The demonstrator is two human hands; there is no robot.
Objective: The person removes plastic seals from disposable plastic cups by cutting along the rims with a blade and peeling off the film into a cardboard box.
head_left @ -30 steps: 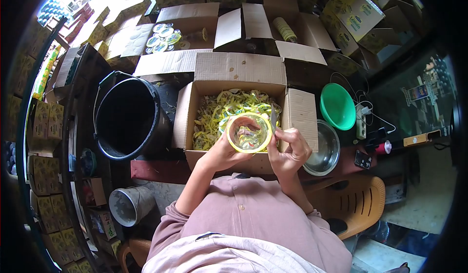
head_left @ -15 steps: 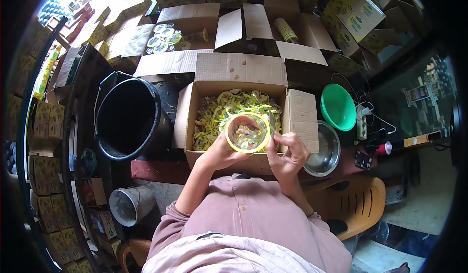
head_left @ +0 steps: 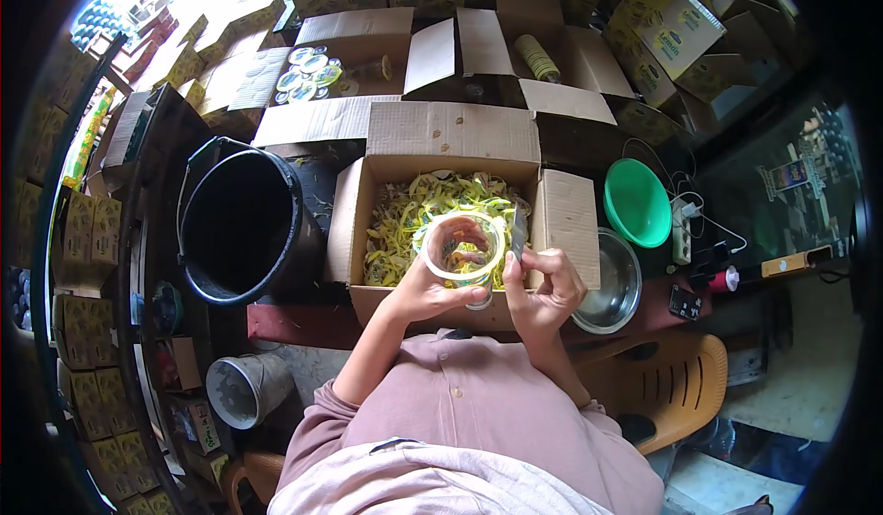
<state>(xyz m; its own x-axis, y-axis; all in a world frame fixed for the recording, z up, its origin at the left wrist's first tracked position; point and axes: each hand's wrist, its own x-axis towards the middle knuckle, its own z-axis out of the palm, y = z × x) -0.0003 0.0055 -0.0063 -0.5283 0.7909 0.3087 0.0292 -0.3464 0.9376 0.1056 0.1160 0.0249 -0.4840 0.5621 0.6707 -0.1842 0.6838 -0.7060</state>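
My left hand (head_left: 418, 296) is wrapped round a clear plastic cup (head_left: 466, 246), its mouth turned up toward me and its rim whitish. Between the thumb and fingers of my right hand (head_left: 546, 290) is a thin grey knife blade (head_left: 518, 227), upright just right of the cup's rim; its handle is hidden in the fingers. Both hands are over the near side of an open cardboard box (head_left: 451, 129). Inside the box lies a heap of yellow-green plastic film strips (head_left: 437, 193).
A black bucket (head_left: 195, 225) stands left of the box. On the right are a green basin (head_left: 636, 202) and a metal bowl (head_left: 614, 303). Behind, one carton holds lidded cups (head_left: 308, 74), another a cup stack (head_left: 538, 58). An orange chair (head_left: 662, 377) is at right.
The cup's rim looked yellow before and now appears whitish and clear. The cup has tilted slightly in my left hand, its base now showing below. My right hand has barely moved.
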